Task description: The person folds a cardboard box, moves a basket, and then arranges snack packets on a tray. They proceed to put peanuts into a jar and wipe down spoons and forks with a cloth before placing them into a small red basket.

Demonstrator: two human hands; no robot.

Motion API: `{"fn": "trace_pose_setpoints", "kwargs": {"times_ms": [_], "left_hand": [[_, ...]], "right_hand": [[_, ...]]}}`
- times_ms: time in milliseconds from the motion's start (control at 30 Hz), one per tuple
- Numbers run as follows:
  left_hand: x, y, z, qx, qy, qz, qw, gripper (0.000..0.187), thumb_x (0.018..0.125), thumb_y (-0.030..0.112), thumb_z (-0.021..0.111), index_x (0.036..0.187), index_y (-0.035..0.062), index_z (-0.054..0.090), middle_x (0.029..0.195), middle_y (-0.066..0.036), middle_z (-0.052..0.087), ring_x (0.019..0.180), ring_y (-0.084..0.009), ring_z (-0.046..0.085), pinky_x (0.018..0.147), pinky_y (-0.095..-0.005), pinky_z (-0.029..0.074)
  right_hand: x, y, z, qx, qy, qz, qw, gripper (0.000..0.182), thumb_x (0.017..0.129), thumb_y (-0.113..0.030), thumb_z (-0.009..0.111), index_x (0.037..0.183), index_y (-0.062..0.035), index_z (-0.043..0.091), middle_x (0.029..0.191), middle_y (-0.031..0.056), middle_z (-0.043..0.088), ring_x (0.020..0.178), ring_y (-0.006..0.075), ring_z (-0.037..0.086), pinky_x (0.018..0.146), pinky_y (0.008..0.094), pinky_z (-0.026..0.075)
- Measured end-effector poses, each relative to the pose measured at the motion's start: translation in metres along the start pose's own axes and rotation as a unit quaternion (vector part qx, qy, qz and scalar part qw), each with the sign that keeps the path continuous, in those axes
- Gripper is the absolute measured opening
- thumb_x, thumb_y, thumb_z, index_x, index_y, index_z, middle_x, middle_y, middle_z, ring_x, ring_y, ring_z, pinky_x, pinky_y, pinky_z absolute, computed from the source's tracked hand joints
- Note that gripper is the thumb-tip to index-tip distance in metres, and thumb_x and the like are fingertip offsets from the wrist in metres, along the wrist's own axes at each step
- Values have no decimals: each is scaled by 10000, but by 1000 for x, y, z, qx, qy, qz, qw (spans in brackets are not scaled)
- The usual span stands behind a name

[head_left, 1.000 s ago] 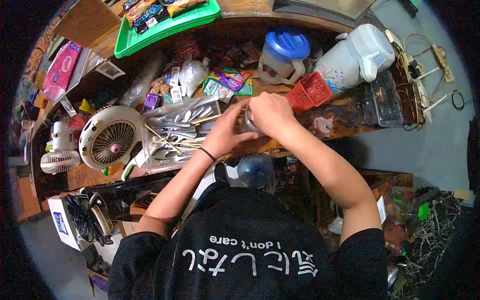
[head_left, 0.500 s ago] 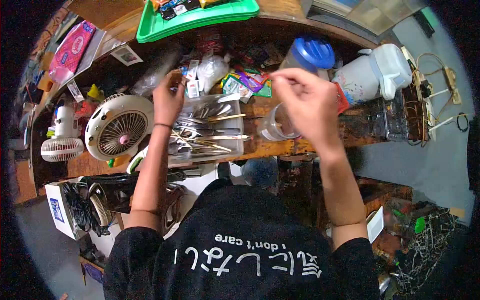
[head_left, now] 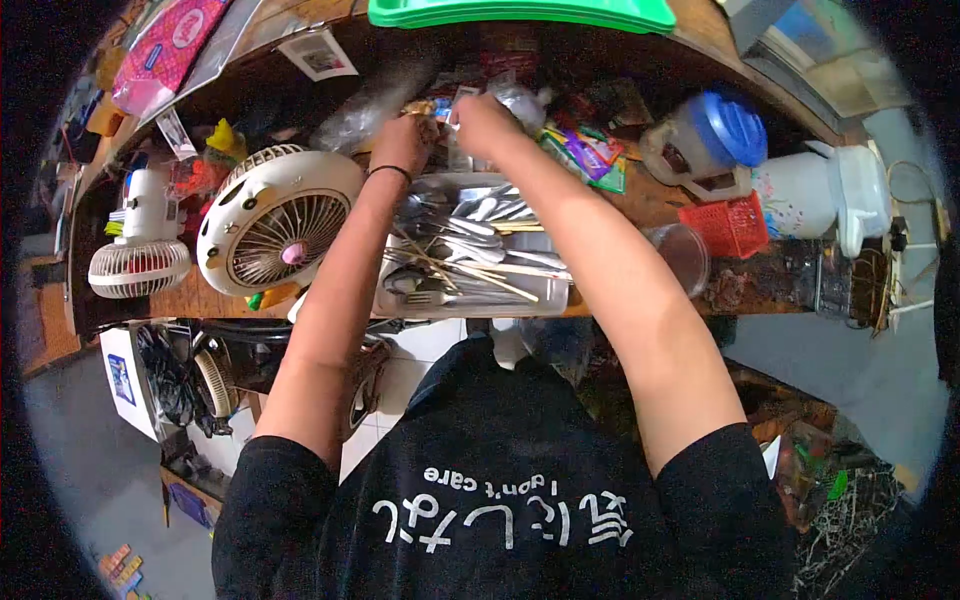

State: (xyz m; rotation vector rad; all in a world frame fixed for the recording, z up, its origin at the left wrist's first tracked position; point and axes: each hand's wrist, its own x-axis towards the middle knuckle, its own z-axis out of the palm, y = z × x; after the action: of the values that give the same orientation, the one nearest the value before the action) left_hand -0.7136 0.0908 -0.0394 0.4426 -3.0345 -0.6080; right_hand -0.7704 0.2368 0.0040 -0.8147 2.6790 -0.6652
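Note:
My left hand (head_left: 402, 145) is closed at the back of the wooden table, with a small brown-and-gold thing (head_left: 424, 107) showing at its fingertips. Close to its right, my right hand (head_left: 484, 124) is also closed, fingertips pointing toward the left hand; whatever it pinches is hidden. Just in front of both hands lies a clear plastic tray (head_left: 556, 294) filled with spoons, forks and wooden sticks. Clear plastic bags (head_left: 355, 125) lie behind and left of my left hand. Colourful sachets (head_left: 592, 158) are to the right of my right hand, beyond the forearm.
A white fan (head_left: 285, 225) and a smaller fan (head_left: 140, 265) stand at left. To the right are a blue-lidded container (head_left: 725, 130), a red basket (head_left: 725, 224), a clear tub (head_left: 685, 262) and a white jug (head_left: 855, 200). A green tray (head_left: 520, 14) sits on the shelf above.
My right hand has moved left from near the blue-lidded container to beside my left hand. The view has shifted, so the table's things appear farther right.

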Motion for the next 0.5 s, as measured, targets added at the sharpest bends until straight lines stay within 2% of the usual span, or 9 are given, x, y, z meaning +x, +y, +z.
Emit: {"fn": "trace_pose_setpoints", "kwargs": {"times_ms": [67, 133, 200, 267, 333, 367, 433, 467, 500], "left_hand": [[-16, 5, -13, -4, 7, 11, 1000, 278, 760, 184, 699, 952, -10, 644, 954, -256, 619, 896, -410, 607, 796, -453, 491], [-52, 20, -30, -115, 187, 117, 969, 261, 802, 157, 663, 960, -37, 590, 917, -234, 621, 868, -417, 594, 772, -445, 481], [-87, 31, -42, -188, 231, 116, 948, 202, 833, 126, 613, 955, -22, 549, 894, -219, 610, 830, -391, 608, 727, -444, 473], [-125, 32, -48, -387, 114, 10, 915, 157, 842, 110, 565, 963, 9, 549, 874, -163, 591, 755, -295, 604, 659, -394, 464], [-161, 21, -53, -625, -56, -135, 767, 172, 873, 151, 516, 1012, 51, 532, 875, -71, 572, 733, -188, 554, 624, -315, 424], [-173, 19, -53, -624, -57, -137, 767, 172, 873, 151, 516, 1012, 51, 532, 875, -71, 572, 733, -188, 554, 624, -315, 424], [-189, 15, -52, -793, -177, -170, 558, 206, 905, 205, 479, 1070, 83, 502, 935, -11, 551, 771, -137, 520, 645, -257, 392], [-192, 13, -53, -793, -176, -169, 559, 206, 905, 205, 479, 1070, 83, 502, 935, -11, 551, 771, -137, 520, 645, -257, 392], [-195, 12, -53, -797, -194, -174, 545, 221, 908, 228, 475, 1078, 88, 498, 956, -9, 548, 798, -132, 519, 659, -262, 396]], "right_hand": [[16, 1, 7, 57, 61, -23, 996, 167, 725, -27, 663, 890, -3, 678, 933, 257, 642, 929, 397, 632, 791, 442, 526], [34, -3, 16, 90, 79, -10, 993, 167, 725, -40, 664, 888, -3, 669, 920, 257, 630, 932, 413, 616, 820, 440, 514], [59, 3, 31, 26, 61, -48, 997, 298, 758, -120, 669, 1056, -120, 674, 1049, 213, 645, 965, 368, 626, 870, 425, 505], [60, -8, 26, -42, 23, -68, 996, 391, 783, -170, 654, 1171, -132, 624, 1113, 203, 628, 1011, 365, 612, 902, 436, 491], [62, -13, 29, -82, -64, -110, 988, 494, 798, -254, 667, 1269, -160, 554, 1160, 175, 614, 1052, 366, 595, 916, 442, 481], [57, -15, 33, -90, -63, -118, 987, 528, 794, -272, 690, 1292, -186, 535, 1148, 145, 624, 1046, 364, 598, 901, 436, 491], [57, -20, 38, -111, -60, -98, 987, 542, 794, -278, 697, 1300, -191, 525, 1131, 146, 629, 1038, 361, 603, 894, 434, 492], [58, -23, 39, -134, -54, -77, 986, 556, 793, -284, 703, 1308, -195, 514, 1115, 148, 635, 1031, 358, 607, 888, 433, 494], [55, -19, 45, -96, 13, -94, 991, 410, 801, -225, 685, 1197, -157, 605, 1029, 168, 657, 972, 367, 628, 835, 434, 514]]}}
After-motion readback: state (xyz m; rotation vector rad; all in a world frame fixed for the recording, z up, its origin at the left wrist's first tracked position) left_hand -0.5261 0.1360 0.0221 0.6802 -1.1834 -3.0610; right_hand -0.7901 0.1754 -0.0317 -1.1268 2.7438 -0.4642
